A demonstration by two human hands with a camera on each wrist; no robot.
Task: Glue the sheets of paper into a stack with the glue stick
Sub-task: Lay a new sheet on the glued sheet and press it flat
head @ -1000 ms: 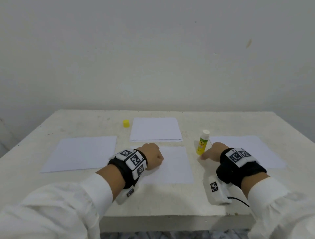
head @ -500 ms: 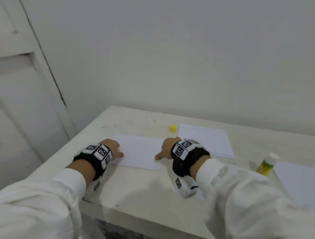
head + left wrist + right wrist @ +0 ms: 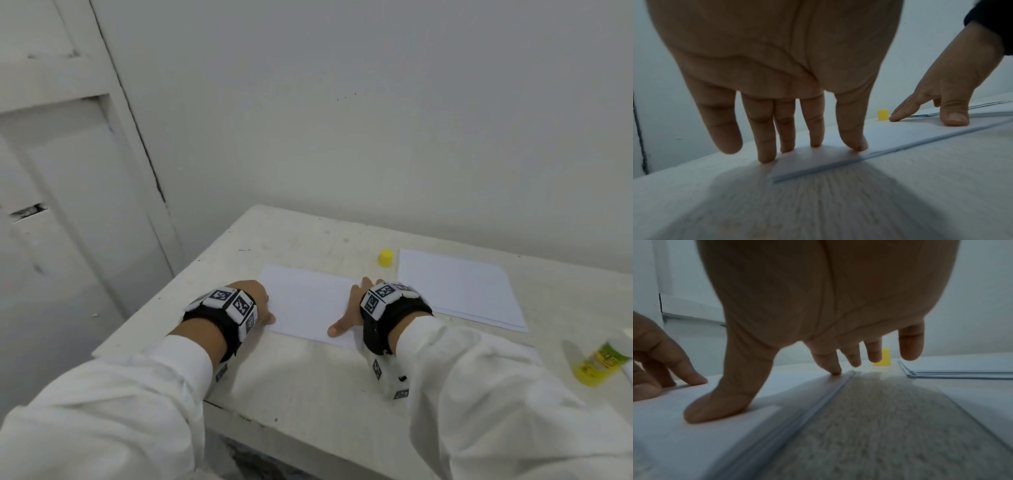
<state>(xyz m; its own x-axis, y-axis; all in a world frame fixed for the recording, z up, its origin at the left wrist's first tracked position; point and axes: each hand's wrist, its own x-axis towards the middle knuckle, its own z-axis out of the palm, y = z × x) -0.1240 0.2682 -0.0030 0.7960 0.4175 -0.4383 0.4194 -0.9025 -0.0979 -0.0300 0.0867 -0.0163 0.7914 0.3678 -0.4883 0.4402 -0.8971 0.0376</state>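
A white paper sheet (image 3: pixel 308 301) lies flat at the table's left end, and its right edge shows more than one layer in the right wrist view. My left hand (image 3: pixel 260 305) touches its left edge with straight fingertips (image 3: pixel 766 155). My right hand (image 3: pixel 346 318) presses its right edge with thumb (image 3: pixel 715 404) and index finger, the other fingers lifted. Neither hand holds anything. The glue stick (image 3: pixel 603 359), yellow-green and uncapped, stands far right. Its yellow cap (image 3: pixel 386 257) stands behind the sheet.
A thin stack of white sheets (image 3: pixel 455 287) lies to the right of my right hand, also seen as the stack (image 3: pixel 962 371). The white table (image 3: pixel 308 377) ends at its left edge near my left wrist. A door and wall stand behind it.
The view has swung left. Both hands moved from the middle sheet and the glue stick to the left sheet, and their fingers have straightened onto its two side edges.
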